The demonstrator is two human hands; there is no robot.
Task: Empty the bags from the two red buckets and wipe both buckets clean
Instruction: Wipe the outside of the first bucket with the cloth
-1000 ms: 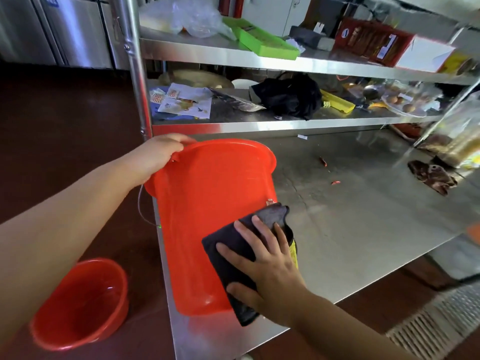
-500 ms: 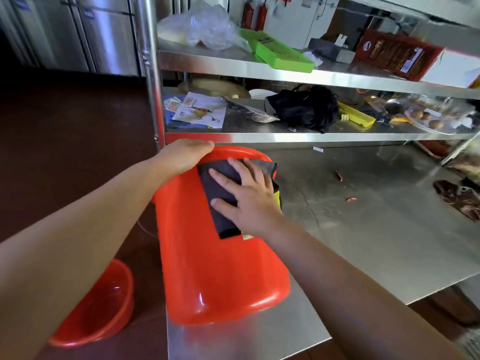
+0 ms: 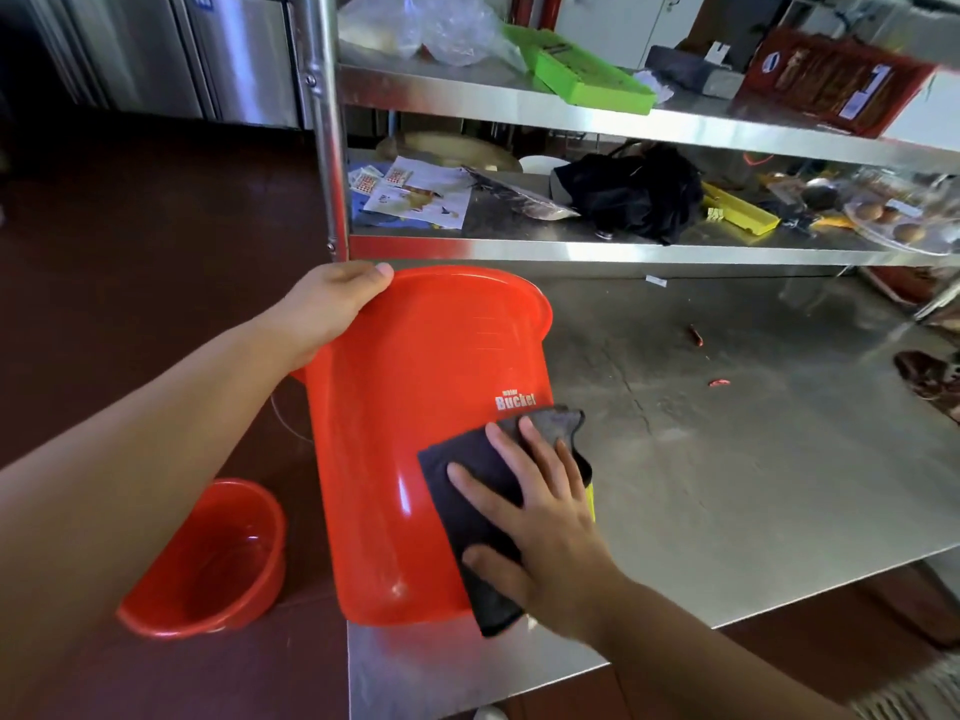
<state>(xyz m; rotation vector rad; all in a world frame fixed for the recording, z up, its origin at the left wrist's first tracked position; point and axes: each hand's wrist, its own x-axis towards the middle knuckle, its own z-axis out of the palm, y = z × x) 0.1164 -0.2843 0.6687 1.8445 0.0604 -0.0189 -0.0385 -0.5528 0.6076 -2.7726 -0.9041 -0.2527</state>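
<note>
Red bucket (image 3: 415, 407) on its side, left hand (image 3: 327, 309) gripping rim, right hand (image 3: 540, 517) flat, fingers spread on dark cloth (image 3: 467, 511).

Bare counter (image 3: 727, 485) lies open toward three o'clock of the tipped red bucket (image 3: 415, 407), bar two small red scraps (image 3: 696, 335). At twelve o'clock, the low shelf (image 3: 623, 249) and steel post (image 3: 327, 148) block reach.

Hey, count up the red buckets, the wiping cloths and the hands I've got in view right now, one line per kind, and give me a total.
Red buckets: 2, the bucket on the steel table and the bucket on the floor
Dark wiping cloth: 1
Hands: 2, left hand and right hand
Total: 5
</note>
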